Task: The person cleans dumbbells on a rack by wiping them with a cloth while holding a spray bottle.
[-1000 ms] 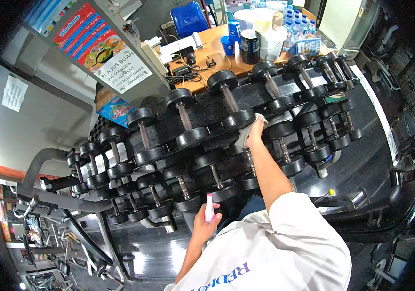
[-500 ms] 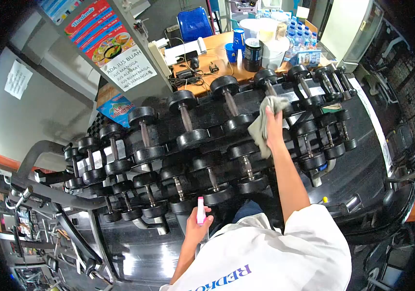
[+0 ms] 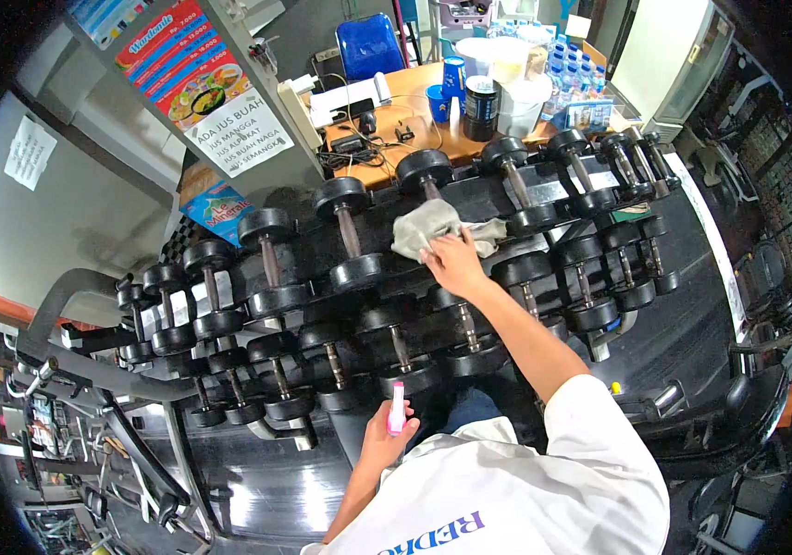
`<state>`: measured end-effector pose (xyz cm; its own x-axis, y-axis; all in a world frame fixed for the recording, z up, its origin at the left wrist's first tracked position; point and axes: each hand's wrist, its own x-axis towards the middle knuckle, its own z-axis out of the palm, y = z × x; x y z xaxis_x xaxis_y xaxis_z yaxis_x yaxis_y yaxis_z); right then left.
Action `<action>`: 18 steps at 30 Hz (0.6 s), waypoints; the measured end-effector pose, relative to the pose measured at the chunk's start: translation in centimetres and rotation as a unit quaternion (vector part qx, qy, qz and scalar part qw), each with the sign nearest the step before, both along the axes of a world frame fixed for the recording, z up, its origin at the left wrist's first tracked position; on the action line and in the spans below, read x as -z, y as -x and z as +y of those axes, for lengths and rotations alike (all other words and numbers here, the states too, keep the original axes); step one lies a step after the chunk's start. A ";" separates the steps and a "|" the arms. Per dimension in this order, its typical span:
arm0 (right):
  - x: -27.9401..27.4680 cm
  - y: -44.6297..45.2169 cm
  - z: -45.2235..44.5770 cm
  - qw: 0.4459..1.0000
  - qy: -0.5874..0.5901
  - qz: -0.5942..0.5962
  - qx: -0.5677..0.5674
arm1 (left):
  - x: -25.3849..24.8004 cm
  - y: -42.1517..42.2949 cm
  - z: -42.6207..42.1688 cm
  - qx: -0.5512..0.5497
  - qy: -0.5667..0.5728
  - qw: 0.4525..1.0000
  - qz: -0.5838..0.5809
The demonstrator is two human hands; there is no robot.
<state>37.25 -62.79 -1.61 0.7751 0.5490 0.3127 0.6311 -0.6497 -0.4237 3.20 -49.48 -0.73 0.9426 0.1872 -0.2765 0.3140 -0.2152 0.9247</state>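
My right hand [image 3: 456, 265] presses a crumpled grey-green cloth [image 3: 426, 227] onto a black dumbbell [image 3: 424, 169] in the upper row, its fingers bent on the fabric. The cloth covers that dumbbell's near head and part of its handle. Low in the view, my left hand [image 3: 383, 442] is closed around a spray bottle with a pink and white top [image 3: 397, 412]; most of the bottle's body is hidden. It is held in front of the lower-row dumbbells [image 3: 400, 348], close to my white shirt.
Two rows of dumbbells stretch left and right on a black rack. Behind it, a wooden desk [image 3: 387, 166] carries cables, a black tub [image 3: 480, 109], blue cups [image 3: 452, 78] and water bottles [image 3: 558, 79]. Gym machine frames [image 3: 91, 324] stand at left.
My right hand has moved left with the cloth, from one upper-row dumbbell to the neighbouring one. My left hand, still holding the spray bottle, has shifted slightly right in view.
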 end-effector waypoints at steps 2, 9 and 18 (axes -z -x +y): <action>0.5 1.2 -0.9 1.000 -0.015 0.025 0.002 | -0.6 -0.5 -0.1 0.020 -0.056 0.998 -0.006; 3.6 6.8 -5.6 0.829 -0.442 0.323 0.115 | -0.6 -0.2 0.6 -0.018 -0.034 0.999 -0.006; 5.1 20.3 -6.2 0.819 -0.218 0.527 0.065 | 1.4 0.9 1.3 -0.022 0.014 1.000 -0.017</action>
